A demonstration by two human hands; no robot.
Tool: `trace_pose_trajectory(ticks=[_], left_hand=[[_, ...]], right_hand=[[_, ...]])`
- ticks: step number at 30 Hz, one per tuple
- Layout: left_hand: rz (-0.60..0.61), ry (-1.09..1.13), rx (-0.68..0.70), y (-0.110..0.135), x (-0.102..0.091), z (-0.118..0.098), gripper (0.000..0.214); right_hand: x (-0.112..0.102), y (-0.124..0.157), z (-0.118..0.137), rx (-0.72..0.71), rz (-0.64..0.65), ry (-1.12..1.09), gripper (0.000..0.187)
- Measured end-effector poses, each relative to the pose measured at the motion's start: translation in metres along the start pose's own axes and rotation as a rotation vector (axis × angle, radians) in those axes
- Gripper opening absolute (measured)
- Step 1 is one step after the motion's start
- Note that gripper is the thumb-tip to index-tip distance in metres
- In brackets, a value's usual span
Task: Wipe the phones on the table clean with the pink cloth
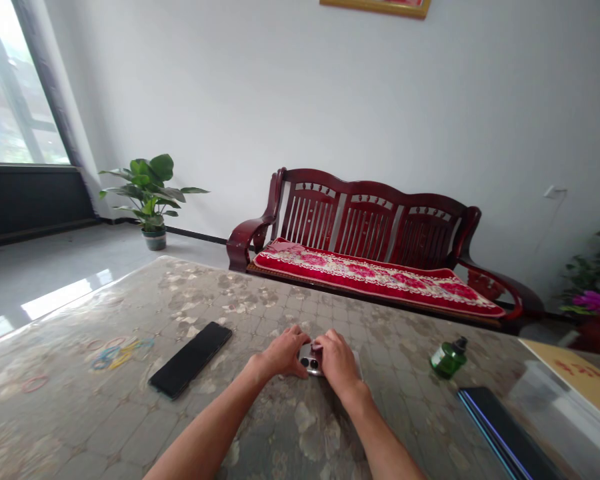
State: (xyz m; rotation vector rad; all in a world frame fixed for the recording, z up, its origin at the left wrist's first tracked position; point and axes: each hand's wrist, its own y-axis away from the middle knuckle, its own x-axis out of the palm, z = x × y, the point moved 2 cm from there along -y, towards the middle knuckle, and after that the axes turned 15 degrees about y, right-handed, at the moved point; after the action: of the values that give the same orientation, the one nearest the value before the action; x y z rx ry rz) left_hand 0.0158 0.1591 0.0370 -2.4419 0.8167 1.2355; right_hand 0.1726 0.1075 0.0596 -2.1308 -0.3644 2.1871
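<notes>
Head view: silver device (310,364) with dark round lenses under both hands, at middle of patterned bench (280,427). Left hand (284,351): grip clamped on its left end, thumb at near edge, fingers at far edge. Right hand (339,363) curled over its middle; fingertips partly hidden, cannot tell whether grip is clamped. Black phone (190,361) and coloured rubber bands (117,355) to left; green bottle (448,360) to right.
</notes>
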Motion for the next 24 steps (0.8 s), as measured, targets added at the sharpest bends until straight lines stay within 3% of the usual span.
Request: trace_pose_trajectory(ticks=[4,8,17,21,24], left_hand=[[0.004,0.007,-0.008,0.000,-0.001,-0.001,0.076],[0.009,0.011,-0.018,0.000,-0.002,-0.003,0.076],[0.005,-0.004,-0.026,0.003,-0.005,-0.011,0.070],[0.012,-0.013,-0.027,0.003,-0.005,-0.012,0.067],[0.009,-0.020,-0.030,0.004,-0.005,-0.012,0.067]], right_hand=[[-0.003,0.011,-0.038,0.097,0.011,0.018,0.031],[-0.007,0.023,-0.065,0.128,0.016,0.026,0.031],[-0.011,0.061,-0.049,0.012,0.015,-0.081,0.040],[-0.010,0.054,-0.054,0.100,0.020,-0.007,0.038],[-0.009,0.046,-0.043,0.153,0.022,0.033,0.036]])
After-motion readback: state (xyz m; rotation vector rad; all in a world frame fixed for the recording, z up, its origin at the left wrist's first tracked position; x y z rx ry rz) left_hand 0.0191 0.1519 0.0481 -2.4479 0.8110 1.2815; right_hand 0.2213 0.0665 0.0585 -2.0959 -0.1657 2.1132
